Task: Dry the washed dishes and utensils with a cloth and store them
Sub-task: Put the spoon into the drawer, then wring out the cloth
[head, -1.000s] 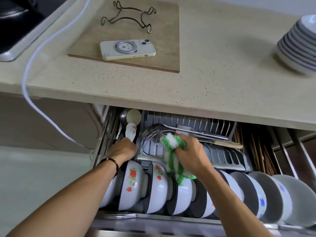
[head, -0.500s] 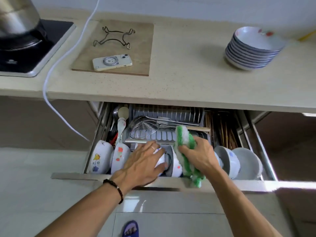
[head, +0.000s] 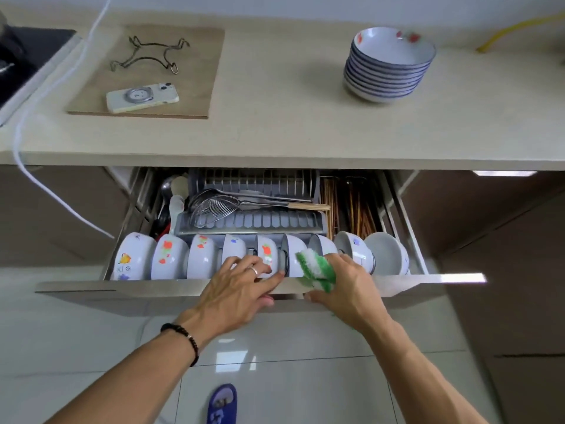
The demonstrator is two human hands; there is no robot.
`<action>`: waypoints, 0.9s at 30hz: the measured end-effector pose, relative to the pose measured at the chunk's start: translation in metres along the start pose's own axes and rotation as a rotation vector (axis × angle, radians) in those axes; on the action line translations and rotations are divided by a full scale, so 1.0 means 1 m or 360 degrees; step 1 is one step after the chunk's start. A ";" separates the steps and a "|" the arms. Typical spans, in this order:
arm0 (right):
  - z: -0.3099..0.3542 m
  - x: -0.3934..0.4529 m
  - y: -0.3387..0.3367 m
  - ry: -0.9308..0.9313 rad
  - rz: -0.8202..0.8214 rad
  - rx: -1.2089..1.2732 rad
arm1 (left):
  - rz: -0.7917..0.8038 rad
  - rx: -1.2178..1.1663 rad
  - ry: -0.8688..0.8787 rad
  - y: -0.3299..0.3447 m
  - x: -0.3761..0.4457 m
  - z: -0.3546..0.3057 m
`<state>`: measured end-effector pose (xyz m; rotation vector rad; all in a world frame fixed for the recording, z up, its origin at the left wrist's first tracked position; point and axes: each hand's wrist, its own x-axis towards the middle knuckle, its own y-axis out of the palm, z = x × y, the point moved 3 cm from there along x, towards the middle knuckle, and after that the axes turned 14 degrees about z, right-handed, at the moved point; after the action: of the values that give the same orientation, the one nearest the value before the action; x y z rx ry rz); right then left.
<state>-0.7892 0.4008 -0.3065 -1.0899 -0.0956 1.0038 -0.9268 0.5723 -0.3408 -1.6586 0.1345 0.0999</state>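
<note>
Head view, looking down on an open drawer (head: pixel 195 290) below a counter (head: pixel 275 117). Left hand (head: pixel 235 293) lies on the drawer's front edge, fingers extended and nearly straight over the rim toward the bowls, gripping nothing. Right hand (head: pixel 348 286) rests on the same edge with fingers curled round a green-and-white cloth (head: pixel 316 269); the cloth appears to touch a bowl behind it, though the contact is partly hidden. A row of bowls (head: pixel 171 255) stands on edge along the drawer front. Behind them, a wire skimmer (head: pixel 214 206) lies on a grey rack (head: pixel 269 221). On the counter: a stack of bowls (head: pixel 386 71) at right; a phone (head: pixel 142 97) on a wooden board (head: pixel 195 87) at left.
</note>
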 end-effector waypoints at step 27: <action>-0.043 0.166 0.026 0.0906 -0.0382 0.1818 | -0.0067 -0.0943 -0.0824 0.056 0.114 0.107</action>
<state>-0.6875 0.4928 -0.4133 -0.2463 0.7173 0.3573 -0.8202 0.6710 -0.4225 -2.1623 -0.3556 0.5758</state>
